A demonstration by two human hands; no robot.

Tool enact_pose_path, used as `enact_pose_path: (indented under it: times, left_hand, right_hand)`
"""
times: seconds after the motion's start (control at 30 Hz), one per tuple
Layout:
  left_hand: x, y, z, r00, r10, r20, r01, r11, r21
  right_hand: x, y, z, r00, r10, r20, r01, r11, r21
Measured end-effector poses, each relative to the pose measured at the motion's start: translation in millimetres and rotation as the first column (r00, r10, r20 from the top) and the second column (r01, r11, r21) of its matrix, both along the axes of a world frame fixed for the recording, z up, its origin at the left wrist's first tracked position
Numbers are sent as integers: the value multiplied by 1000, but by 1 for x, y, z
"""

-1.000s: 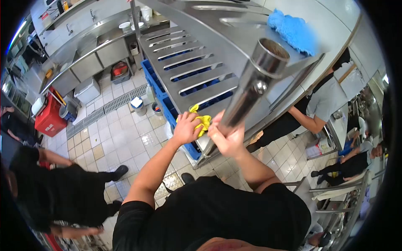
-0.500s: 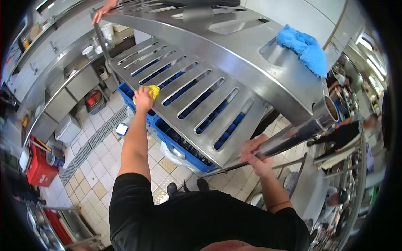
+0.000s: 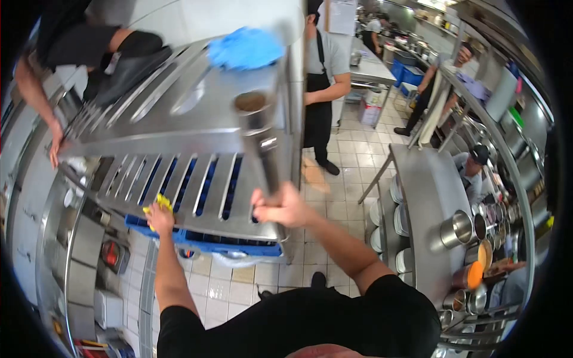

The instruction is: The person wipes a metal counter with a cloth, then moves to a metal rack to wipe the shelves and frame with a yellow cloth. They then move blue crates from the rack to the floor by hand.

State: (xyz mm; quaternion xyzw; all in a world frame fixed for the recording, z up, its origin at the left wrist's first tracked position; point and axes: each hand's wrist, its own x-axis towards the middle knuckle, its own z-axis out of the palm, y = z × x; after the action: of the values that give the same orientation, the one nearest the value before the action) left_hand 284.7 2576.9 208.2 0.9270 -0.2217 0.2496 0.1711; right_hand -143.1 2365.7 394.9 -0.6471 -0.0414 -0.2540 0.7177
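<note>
My left hand point(image 3: 159, 218) is closed around a crumpled yellow cloth point(image 3: 163, 201), pressed against the front of the slotted lower steel shelf point(image 3: 184, 200). At the shelf unit's near corner my right hand point(image 3: 285, 206) wraps round a round metal post point(image 3: 262, 158), whose open top end sticks up above it. Blue crates point(image 3: 230, 246) sit under the lower shelf, partly seen through the slots. On the upper steel shelf point(image 3: 143, 122) lies a bunched blue cloth point(image 3: 246, 48), apart from both hands.
Another person's shoe point(image 3: 132, 68) and bent leg are on the upper shelf; their hand point(image 3: 55, 142) holds its left end. A person in a dark apron point(image 3: 319, 101) stands beyond the unit. A steel counter point(image 3: 427, 203) with stacked plates point(image 3: 401, 219) and pots is at right.
My view has swung to the right, bringing the co-workers and counter into sight. My left hand still holds the yellow cloth, and my right hand still grips the post.
</note>
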Motion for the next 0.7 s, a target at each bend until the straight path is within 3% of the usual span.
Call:
enact_pose_path:
  times: [0.1, 0.13, 0.2, 0.23, 0.27, 0.33, 0.37, 0.43, 0.47, 0.5, 0.53, 0.57, 0.6, 0.63, 0.67, 0.7]
  left_hand:
    - [-47, -8, 0, 989, -147, 32, 145, 988, 49]
    - [-69, -15, 9, 991, -118, -70, 122, 991, 52]
    - [-99, -20, 13, 985, -131, -112, 141, 986, 87]
    - [-110, -22, 6, 986, -141, -85, 148, 985, 91]
    - [-118, -23, 3, 987, -150, -49, 155, 983, 97]
    - [-145, -24, 17, 978, -159, -138, 176, 976, 127]
    - [-153, -24, 19, 981, -138, -140, 158, 976, 147]
    - [-154, -21, 17, 984, -91, -153, 118, 978, 175]
    - [-146, -20, 13, 984, -70, -165, 101, 978, 185]
    - [-145, -25, 9, 982, -50, -183, 85, 978, 191]
    - [-151, -34, 9, 986, -21, -165, 53, 980, 191]
    - [-156, -44, 14, 990, 11, -144, 16, 982, 187]
    - [-162, -48, 15, 990, 56, -126, -33, 983, 178]
    - [-132, -47, -10, 949, 137, -284, -87, 980, 181]
    - [-145, -54, 7, 893, 42, -448, 13, 993, 118]
    - [-209, -90, 57, 767, 331, -549, -292, 943, 161]
  right_hand:
    - [-2, -1, -1, 995, 88, 49, -89, 996, 14]
    - [-4, -1, -3, 991, 110, 72, -112, 993, 32]
    - [-10, -4, -18, 987, 119, 110, -123, 992, 34]
    - [-26, -20, -15, 985, 61, 159, -23, 972, -233]
    - [-39, -36, -12, 974, 19, 225, 93, 875, -475]
    - [-49, -87, -51, 974, -24, 226, 87, 958, -274]
    - [-61, -119, -50, 989, -78, 128, 93, 988, -122]
    - [-55, -209, -72, 972, -226, 59, 225, 974, 20]
    - [-65, -246, -49, 934, -325, -147, 312, 944, -104]
    - [-56, -287, -49, 923, -377, -80, 347, 903, -253]
    - [-50, -318, -34, 896, -428, -115, 331, 820, -468]
    - [-60, -313, 19, 876, -363, -317, 145, 825, -546]
    - [-41, -321, 37, 889, -377, -260, 35, 623, -782]
    - [-41, -300, 64, 889, -347, -297, -50, 574, -818]
    - [-36, -264, 97, 895, -291, -338, -152, 515, -844]
    - [-32, -231, 115, 902, -185, -390, -248, 517, -819]
